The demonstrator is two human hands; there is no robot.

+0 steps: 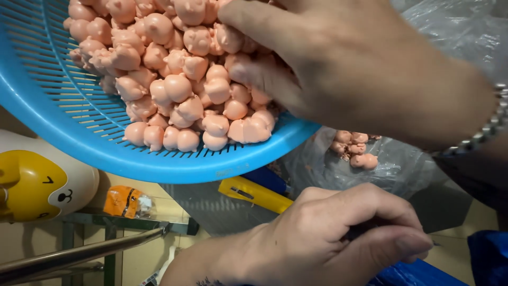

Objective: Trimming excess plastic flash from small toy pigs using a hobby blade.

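A blue slotted plastic basket (63, 116) is tilted toward me and piled with several small pink pig-shaped figures (180, 90). My right hand (360, 69), with a beaded bracelet on its wrist, reaches in from the right. It lies on the pile with its thumb pressed against the figures, and its fingertips are hidden among them. My left hand (328, 238) is below the basket with the fingers curled tight, pinching a thin dark object (435, 244) that barely shows. Its wrist has a tattoo.
Under the basket's rim, a clear plastic bag (413, 169) holds several more pink figures (355, 151). A yellow-handled tool (254, 193), an orange packet (124, 201), a round yellow-and-white toy (37, 182) and a metal bar (79, 254) lie lower left. Blue material (489, 254) is at lower right.
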